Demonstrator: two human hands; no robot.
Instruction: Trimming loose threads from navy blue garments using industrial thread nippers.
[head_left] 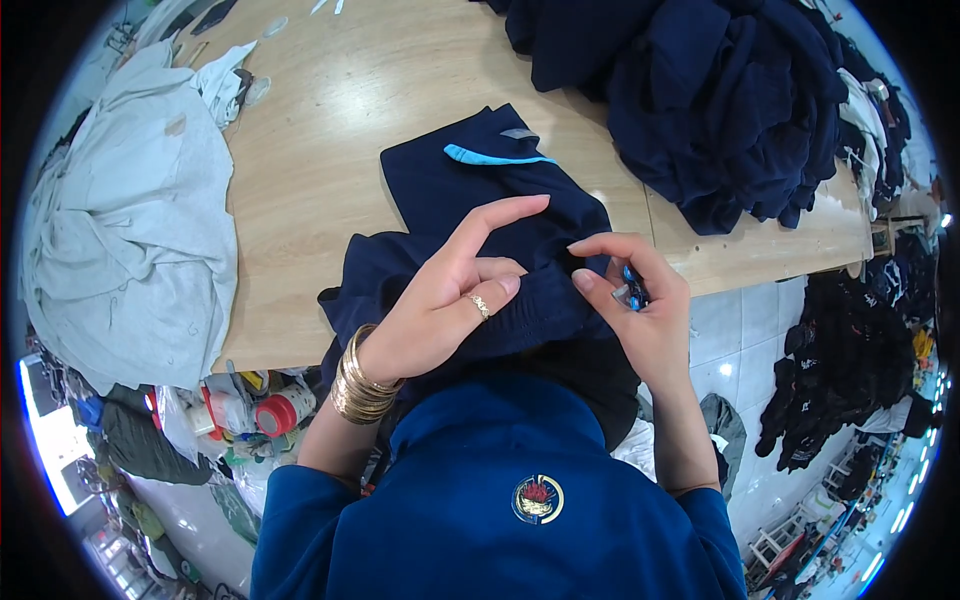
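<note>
Left hand (445,295), fingers curled, is pinching the navy garment (480,215) on the wooden table (330,110). Right hand (640,300) is gripping the same fabric while apparently holding a small blue tool (632,290).

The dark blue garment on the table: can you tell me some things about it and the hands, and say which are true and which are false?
1. Both hands pinch the navy garment. True.
2. The left hand wears a ring and gold bangles. True.
3. The right hand is empty. False: it holds a small blue tool against the palm.
4. The garment has a red stripe. False: the stripe is light blue.
5. A pile of pale grey cloth lies at the table's left. True.
</note>
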